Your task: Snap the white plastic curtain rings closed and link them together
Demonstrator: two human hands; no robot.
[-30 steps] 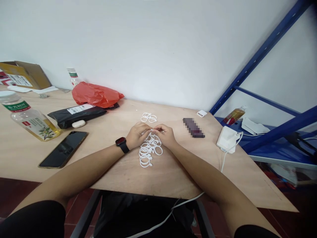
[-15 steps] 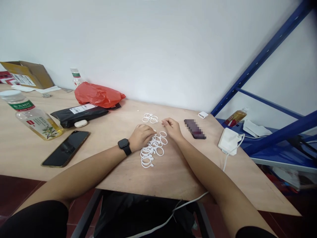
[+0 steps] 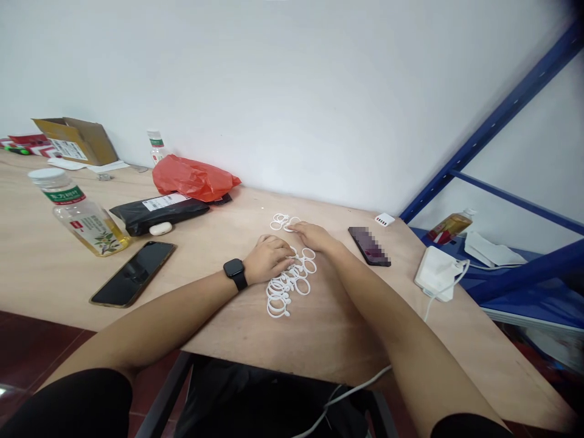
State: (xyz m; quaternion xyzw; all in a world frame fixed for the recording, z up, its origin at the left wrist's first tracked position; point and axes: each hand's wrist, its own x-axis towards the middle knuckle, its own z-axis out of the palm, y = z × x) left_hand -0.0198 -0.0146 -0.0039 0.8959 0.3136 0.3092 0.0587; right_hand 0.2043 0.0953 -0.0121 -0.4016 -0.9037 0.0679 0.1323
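Note:
Many white curtain rings with small eyelets lie overlapped in a near pile [image 3: 283, 289] on the wooden table. My left hand [image 3: 268, 258], wearing a black watch [image 3: 234, 269], rests at the pile's far left edge. Its fingers are bent and pressed together on a ring there, partly hiding it. Farther back sits a small group of the same rings [image 3: 279, 221]. My right hand [image 3: 314, 236] reaches over to this group from the right. Its fingertips close on the edge of the nearest ring, and the thumb is mostly hidden.
Left stand a drink bottle [image 3: 91, 222], a phone [image 3: 133, 274], a white earbud case [image 3: 160, 229], a black parcel [image 3: 159, 213] and a red bag [image 3: 194, 178]. Right are a second phone [image 3: 367, 245], a white charger [image 3: 435, 271] with a cable, and a blue rack [image 3: 511, 106].
My right hand has moved forward and left to the small far group of rings. My left hand stays by the near pile. The whole view has shifted slightly.

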